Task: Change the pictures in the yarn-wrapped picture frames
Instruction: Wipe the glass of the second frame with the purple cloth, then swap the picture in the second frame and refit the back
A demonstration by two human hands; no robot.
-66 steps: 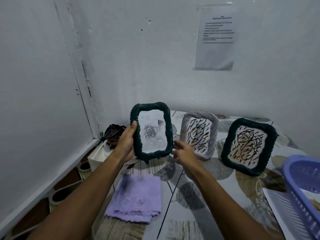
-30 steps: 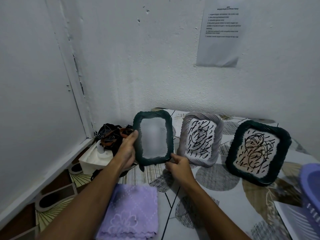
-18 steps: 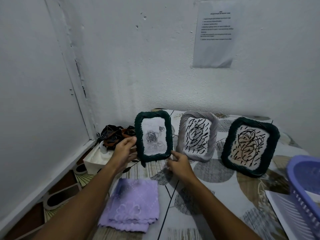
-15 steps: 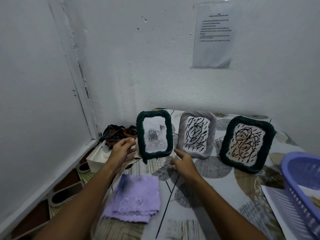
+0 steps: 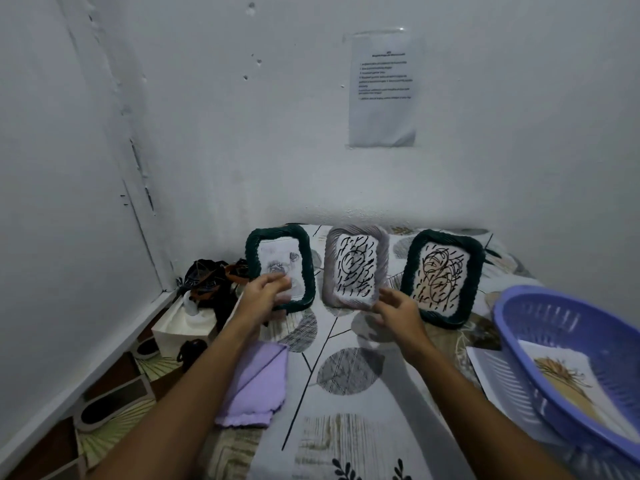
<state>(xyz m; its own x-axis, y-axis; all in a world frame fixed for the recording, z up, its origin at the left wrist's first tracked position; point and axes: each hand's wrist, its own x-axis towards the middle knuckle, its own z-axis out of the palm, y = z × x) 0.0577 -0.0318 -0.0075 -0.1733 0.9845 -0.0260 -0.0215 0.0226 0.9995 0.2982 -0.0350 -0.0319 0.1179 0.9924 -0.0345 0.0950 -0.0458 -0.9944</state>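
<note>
Neither hand grips anything. From the head camera, the left hand [image 5: 265,295] hangs with loosely curled fingers in front of the lower left of the left green frame [image 5: 280,270], and whether it touches the frame I cannot tell. The right hand [image 5: 398,308] floats with fingers relaxed and spread at about five o'clock from the grey frame [image 5: 356,268], apart from it.

Three yarn-wrapped frames stand in a row at the back of the table [image 5: 349,420], leaning toward the wall. The left green one shows a pale rose drawing, while the grey one at its three o'clock and the right green frame [image 5: 443,277] beyond show black scribbles. A purple cloth [image 5: 254,386] lies at six o'clock from the left frame. A purple basket [image 5: 571,362] with a printed picture inside sits at four o'clock from the right frame, partly over a loose sheet.

The grey frame looks like the one to take up now. It would go best with both hands on its long edges, lifting straight toward the body so neither neighbour is knocked. Fingers should stay on the yarn rim, off the picture face.
</note>
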